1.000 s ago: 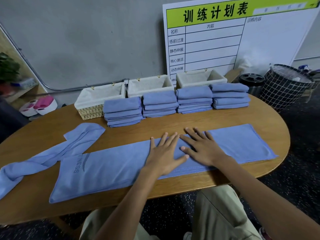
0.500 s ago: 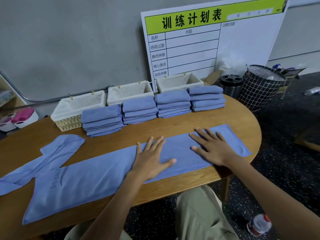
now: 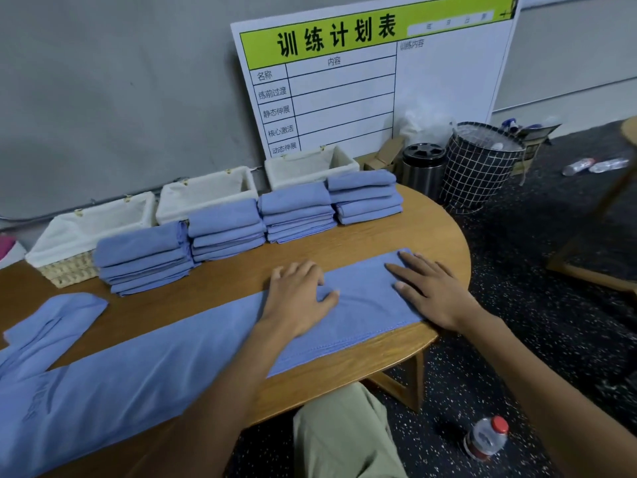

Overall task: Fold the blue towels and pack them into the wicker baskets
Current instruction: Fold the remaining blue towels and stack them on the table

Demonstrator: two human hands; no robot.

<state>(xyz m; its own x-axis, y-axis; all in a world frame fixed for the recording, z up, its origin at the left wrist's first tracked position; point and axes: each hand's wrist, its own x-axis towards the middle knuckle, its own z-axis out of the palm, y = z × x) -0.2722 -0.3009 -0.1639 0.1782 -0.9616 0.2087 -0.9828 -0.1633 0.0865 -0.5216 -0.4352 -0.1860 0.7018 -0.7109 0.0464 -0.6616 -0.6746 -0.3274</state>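
Towel stacks (image 3: 296, 210) — baskets (image 3: 93, 225) behind

Both hands, left hand (image 3: 296, 298) and right hand (image 3: 434, 294), flat on long blue towel (image 3: 165, 367)

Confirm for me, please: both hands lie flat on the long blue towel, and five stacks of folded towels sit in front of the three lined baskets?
Not quite. The head view shows four stacks of folded towels, not five. The rest holds: left hand and right hand lie flat on the long blue towel, before the three lined baskets.
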